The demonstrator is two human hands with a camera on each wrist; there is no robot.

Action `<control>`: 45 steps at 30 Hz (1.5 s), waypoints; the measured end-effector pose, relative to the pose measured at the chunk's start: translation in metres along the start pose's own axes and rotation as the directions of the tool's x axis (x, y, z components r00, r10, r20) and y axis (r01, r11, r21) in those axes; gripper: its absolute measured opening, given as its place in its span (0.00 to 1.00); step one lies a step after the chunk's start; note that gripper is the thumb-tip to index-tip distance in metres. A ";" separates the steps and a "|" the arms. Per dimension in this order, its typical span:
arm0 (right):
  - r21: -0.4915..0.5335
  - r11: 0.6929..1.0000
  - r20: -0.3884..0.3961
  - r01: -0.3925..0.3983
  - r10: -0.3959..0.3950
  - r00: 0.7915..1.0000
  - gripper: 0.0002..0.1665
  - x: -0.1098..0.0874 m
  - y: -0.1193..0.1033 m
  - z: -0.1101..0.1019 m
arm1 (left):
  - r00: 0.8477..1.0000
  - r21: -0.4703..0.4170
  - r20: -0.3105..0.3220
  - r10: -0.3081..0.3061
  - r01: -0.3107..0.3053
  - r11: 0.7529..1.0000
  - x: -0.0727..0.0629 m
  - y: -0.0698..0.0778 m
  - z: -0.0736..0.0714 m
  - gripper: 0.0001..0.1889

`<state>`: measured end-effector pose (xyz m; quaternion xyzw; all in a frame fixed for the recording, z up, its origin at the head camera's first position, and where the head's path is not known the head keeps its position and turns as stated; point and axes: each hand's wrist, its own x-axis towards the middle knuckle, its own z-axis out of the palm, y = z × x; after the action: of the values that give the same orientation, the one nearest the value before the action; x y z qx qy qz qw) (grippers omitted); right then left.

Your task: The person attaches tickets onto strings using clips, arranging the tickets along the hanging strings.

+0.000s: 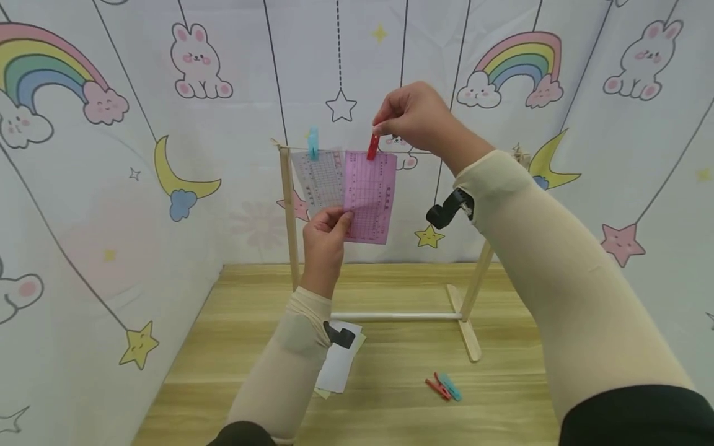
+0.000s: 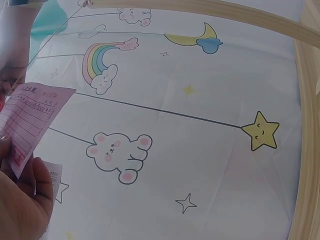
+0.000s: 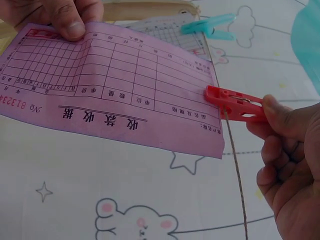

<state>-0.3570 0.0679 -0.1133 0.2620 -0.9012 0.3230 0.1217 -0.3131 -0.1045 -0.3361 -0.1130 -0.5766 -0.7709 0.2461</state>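
Note:
A pink receipt slip (image 1: 369, 201) with a printed grid hangs upright at a thin string (image 1: 421, 153). My left hand (image 1: 325, 248) pinches its lower left edge between thumb and fingers. At the slip's top edge, my right hand (image 1: 415, 114) pinches the handle end of a red clothespin (image 3: 237, 104), whose jaws lie over the slip and the string. Just left of the pink slip, a white receipt slip (image 1: 319, 179) hangs from the same string under a light blue clothespin (image 1: 313, 145). Part of the white slip is hidden behind the pink one and my left fingers.
The string runs between the wooden posts (image 1: 287, 210) of a stand with a white lower bar (image 1: 398, 316) and a wooden foot (image 1: 464, 325). White and yellowish papers (image 1: 338, 365) lie by my left forearm. Red (image 1: 437, 387) and blue clothespins (image 1: 450, 386) lie on the wood-grain table (image 1: 390, 415).

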 end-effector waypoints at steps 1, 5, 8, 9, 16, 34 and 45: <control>-0.002 1.000 0.005 0.004 -0.004 1.000 0.06 0.001 0.000 0.001 | 1.000 0.000 -0.001 0.000 0.000 1.000 0.000 0.000 0.000 0.08; -0.010 1.000 0.025 0.011 -0.011 1.000 0.07 0.001 0.002 0.002 | 1.000 0.001 -0.006 0.007 -0.007 1.000 0.000 0.002 0.000 0.08; -0.012 1.000 0.043 0.012 -0.011 0.999 0.08 0.000 0.002 0.001 | 1.000 0.003 -0.007 0.005 -0.005 1.000 -0.001 0.003 0.000 0.09; -0.004 1.000 0.051 0.008 -0.007 0.999 0.09 -0.001 0.002 0.000 | 1.000 0.004 -0.008 0.003 -0.003 1.000 0.000 0.003 0.000 0.09; 0.022 1.000 0.103 -0.022 0.020 0.994 0.13 -0.003 0.006 -0.005 | 1.000 0.015 -0.013 0.003 -0.003 1.000 0.001 0.003 0.000 0.08; -0.045 0.999 0.145 -0.003 0.010 0.989 0.29 -0.012 0.017 -0.011 | 1.000 0.058 -0.003 0.023 -0.023 0.998 -0.002 0.000 -0.002 0.10; -0.332 0.914 -0.104 0.236 -0.284 0.953 0.34 -0.069 0.031 -0.010 | 0.996 0.170 -0.040 0.082 -0.074 0.983 -0.009 -0.001 -0.009 0.11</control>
<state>-0.3160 0.1219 -0.1491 0.3317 -0.8865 0.1746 0.2714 -0.3052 -0.1107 -0.3438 -0.0961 -0.6290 -0.7116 0.2981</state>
